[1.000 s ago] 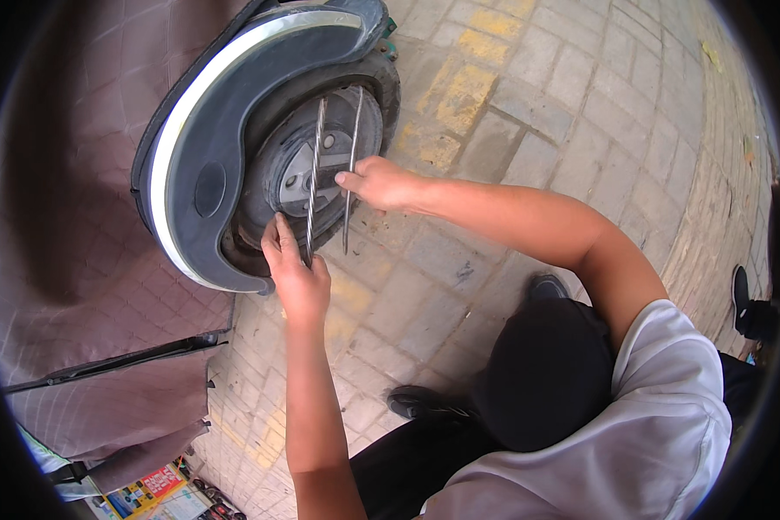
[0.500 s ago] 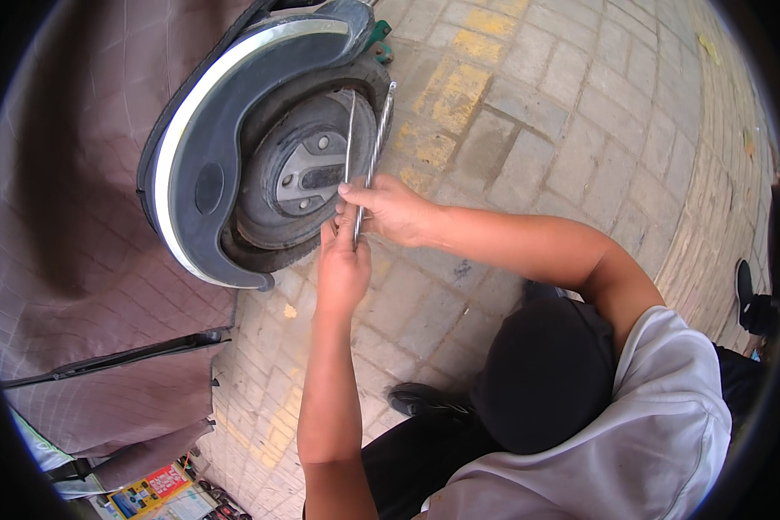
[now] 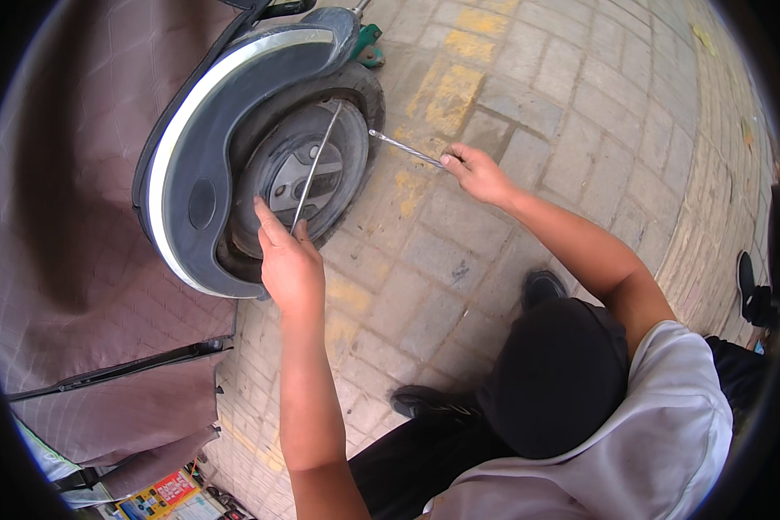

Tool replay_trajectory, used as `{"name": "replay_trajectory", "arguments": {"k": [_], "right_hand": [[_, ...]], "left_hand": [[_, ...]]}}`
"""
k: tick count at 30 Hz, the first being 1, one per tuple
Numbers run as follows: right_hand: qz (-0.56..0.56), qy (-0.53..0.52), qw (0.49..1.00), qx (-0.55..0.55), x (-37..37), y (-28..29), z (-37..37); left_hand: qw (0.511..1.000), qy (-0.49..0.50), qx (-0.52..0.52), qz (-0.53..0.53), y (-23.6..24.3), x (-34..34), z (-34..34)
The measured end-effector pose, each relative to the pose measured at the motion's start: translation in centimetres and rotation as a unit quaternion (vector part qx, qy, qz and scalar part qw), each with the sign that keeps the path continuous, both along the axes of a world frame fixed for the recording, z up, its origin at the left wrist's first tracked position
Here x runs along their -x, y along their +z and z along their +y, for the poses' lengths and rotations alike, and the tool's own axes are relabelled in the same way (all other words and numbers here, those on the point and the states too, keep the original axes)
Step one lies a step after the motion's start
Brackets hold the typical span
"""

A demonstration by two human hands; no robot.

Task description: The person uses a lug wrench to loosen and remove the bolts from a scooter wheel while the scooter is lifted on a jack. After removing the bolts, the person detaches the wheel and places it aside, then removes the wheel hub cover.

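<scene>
A scooter-like wheel with a black tyre (image 3: 355,87) and grey hub (image 3: 308,184) sits under a dark curved mudguard (image 3: 201,165) edged with a white stripe. My left hand (image 3: 293,269), low at the wheel, is closed on a thin metal tyre lever (image 3: 316,160), its index finger stretched toward the hub. The lever slants across the wheel, its far tip against the upper rim. My right hand (image 3: 478,176) grips a second, twisted-looking metal lever (image 3: 412,152). It is held off to the right, over the paving, its free tip close to the tyre's edge.
A brown quilted cover (image 3: 87,217) hangs at the left beside the wheel. Above the tyre is a green part (image 3: 368,48). Brick paving (image 3: 546,165) with worn yellow marks spreads to the right. Bright printed packaging (image 3: 160,498) lies lower left. Someone's dark shoe (image 3: 745,277) shows far right.
My hands were together at the wheel's lower right edge. Now they are apart: the right has swung its lever away to the right, and the left has shifted left and down with its lever tilting.
</scene>
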State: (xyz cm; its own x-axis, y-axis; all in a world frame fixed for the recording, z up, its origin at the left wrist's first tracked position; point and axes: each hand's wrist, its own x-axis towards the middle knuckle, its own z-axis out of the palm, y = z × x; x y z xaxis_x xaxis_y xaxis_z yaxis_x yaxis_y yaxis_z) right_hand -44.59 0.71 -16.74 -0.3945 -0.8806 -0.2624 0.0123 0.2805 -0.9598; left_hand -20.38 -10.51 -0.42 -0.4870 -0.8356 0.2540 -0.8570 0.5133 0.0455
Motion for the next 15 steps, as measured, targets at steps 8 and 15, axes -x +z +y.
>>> {"name": "replay_trajectory", "arguments": {"k": [8, 15], "right_hand": [[0.157, 0.097, 0.981, 0.052, 4.4, -0.9, -1.0], [0.144, 0.108, 0.983, 0.041, 6.7, -0.9, -3.8]], "left_hand": [[0.998, -0.003, 0.062, -0.004, -1.2, -1.3, -1.7], [0.998, -0.023, 0.061, 0.011, -1.7, -1.9, -1.9]]}}
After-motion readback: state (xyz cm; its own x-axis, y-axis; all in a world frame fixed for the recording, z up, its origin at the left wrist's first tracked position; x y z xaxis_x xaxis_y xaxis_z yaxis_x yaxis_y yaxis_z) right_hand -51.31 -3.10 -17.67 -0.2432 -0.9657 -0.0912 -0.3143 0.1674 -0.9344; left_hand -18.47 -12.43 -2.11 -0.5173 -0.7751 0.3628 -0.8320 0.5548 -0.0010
